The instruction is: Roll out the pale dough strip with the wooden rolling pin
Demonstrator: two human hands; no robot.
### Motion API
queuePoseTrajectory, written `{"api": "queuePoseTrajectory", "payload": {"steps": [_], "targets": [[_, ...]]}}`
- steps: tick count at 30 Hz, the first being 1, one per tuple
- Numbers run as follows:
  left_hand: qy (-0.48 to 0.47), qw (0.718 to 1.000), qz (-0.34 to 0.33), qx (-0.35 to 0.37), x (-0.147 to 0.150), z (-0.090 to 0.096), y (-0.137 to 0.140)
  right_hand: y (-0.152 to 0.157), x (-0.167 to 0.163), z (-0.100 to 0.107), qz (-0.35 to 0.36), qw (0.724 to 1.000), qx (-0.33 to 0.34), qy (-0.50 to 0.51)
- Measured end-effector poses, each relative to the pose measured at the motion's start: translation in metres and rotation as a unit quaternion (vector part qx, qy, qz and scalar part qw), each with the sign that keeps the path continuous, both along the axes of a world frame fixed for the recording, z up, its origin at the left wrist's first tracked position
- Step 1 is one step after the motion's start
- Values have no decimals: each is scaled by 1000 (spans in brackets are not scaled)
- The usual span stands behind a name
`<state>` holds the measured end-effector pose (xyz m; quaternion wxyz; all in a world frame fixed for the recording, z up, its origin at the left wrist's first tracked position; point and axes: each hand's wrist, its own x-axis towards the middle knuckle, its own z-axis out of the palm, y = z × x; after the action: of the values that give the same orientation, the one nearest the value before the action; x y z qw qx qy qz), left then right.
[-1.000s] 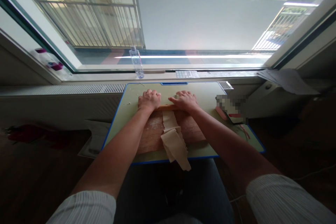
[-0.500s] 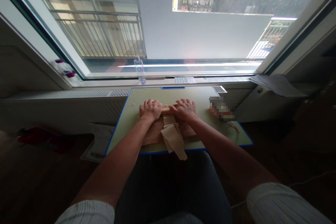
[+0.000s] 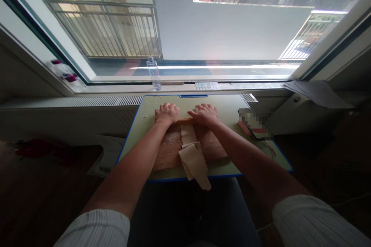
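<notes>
A long strip of pale dough [image 3: 188, 134] runs lengthwise down a wooden board [image 3: 167, 150]. Its near end is folded over itself and hangs past the front edge of the green table [image 3: 135, 139]. Across the far end of the strip lies a wooden rolling pin [image 3: 185, 121], of which only the middle shows. My left hand [image 3: 167, 113] is closed over the pin's left part. On its right part, my right hand [image 3: 205, 114] is closed in the same way, thumb pointing inward. Both palms hide the pin's ends.
A phone-like thing, blurred out [image 3: 255, 123], rests at the table's right side. On the windowsill stand a clear bottle [image 3: 154, 74] and a second bottle with a purple label [image 3: 64, 72]. Papers [image 3: 317, 93] lie at the right. A radiator [image 3: 72, 102] runs behind the table.
Both hands have shifted slightly away from me over the board, and more of the board and dough shows before them. The whole view has tilted down a little.
</notes>
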<state>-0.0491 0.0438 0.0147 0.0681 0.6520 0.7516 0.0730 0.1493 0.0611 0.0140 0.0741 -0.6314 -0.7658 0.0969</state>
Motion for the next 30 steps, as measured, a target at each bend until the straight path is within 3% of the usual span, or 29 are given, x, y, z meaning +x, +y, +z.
{"api": "queuePoseTrajectory", "payload": {"steps": [9,16,24,30], "targets": [[20,1000,4,11,0,2,34,33,-5,-3,-13,1000,-13,12],[19,1000,5,14,-1,-2,42,37,-6,-6,-17,1000,-3,17],[22,1000,-8,18,1,2,17,15,-3,-2,-16,1000,-6,17],[26,999,-11,32,5,-1,-23,-27,2,-5,-6,999,38,3]]}}
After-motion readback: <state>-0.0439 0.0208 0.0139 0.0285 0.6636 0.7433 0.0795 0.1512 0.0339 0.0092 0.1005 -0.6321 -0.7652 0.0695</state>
